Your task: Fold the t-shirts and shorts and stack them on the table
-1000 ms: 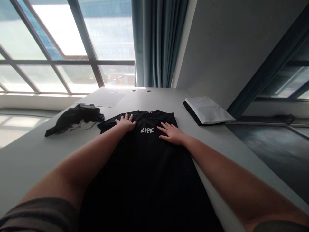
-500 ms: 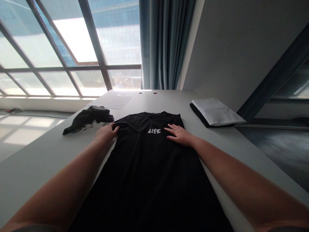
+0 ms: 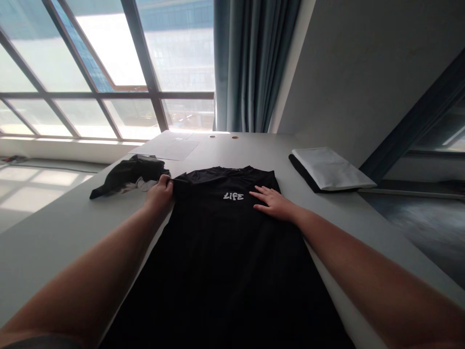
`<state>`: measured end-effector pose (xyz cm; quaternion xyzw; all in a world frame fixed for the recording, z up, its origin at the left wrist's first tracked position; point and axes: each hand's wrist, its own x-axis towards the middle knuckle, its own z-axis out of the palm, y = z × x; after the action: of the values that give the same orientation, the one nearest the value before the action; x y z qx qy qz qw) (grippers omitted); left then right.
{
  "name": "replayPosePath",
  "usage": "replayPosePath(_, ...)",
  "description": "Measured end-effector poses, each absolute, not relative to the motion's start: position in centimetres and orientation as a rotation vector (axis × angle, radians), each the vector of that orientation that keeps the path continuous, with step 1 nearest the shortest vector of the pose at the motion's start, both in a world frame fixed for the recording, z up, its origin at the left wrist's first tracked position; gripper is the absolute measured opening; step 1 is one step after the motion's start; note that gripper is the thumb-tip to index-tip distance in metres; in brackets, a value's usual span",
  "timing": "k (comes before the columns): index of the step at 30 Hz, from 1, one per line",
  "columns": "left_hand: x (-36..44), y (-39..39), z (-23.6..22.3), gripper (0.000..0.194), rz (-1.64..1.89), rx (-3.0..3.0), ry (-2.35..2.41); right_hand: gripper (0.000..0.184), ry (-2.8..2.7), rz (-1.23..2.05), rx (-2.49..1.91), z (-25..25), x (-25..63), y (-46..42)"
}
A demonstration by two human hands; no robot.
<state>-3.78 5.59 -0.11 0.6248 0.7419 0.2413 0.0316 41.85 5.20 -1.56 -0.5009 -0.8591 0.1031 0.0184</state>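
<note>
A black T-shirt with small white lettering lies spread out on the white table, its neckline at the far end. My left hand is closed on the shirt's left edge near the shoulder, pinching the cloth between thumb and fingers. On the right side of the chest, my right hand rests flat, fingers spread, beside the lettering. Beyond my left hand sits a crumpled heap of dark and light cloth.
A flat white folded piece lies over something black at the right of the table. Thin pale sheets lie at the far left. Behind the table are a blue curtain and large windows.
My left hand has drawn the shirt's left shoulder edge slightly up and outward, and the cloth there looks tauter. My right hand stays on the chest. The view has shifted slightly.
</note>
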Motion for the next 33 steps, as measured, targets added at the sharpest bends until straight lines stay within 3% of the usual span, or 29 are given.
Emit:
replayPosePath(5,-3.9,5.9,-0.3,0.045,1.046,1.828,1.980,0.077,-2.662,0.319,-1.543,-1.6,41.9,5.2)
replayPosePath(9,-3.4,5.6,0.4,0.042,1.057,2.023,1.936,0.077,-2.660,0.316,-1.546,-1.6,41.8,5.1)
replayPosePath(17,2.8,3.1,2.6,0.066,0.457,2.738,1.634,0.077,-2.649,0.321,-1.525,-1.9,42.0,5.4)
replayPosePath(23,4.2,3.0,0.0,0.067,0.106,2.646,1.607,0.077,-2.654,0.311,-1.537,-1.9,41.9,5.4)
replayPosePath(33,3.8,3.7,-1.3,0.067,0.061,2.605,1.682,0.076,-2.665,0.322,-1.539,-1.9,41.9,5.3)
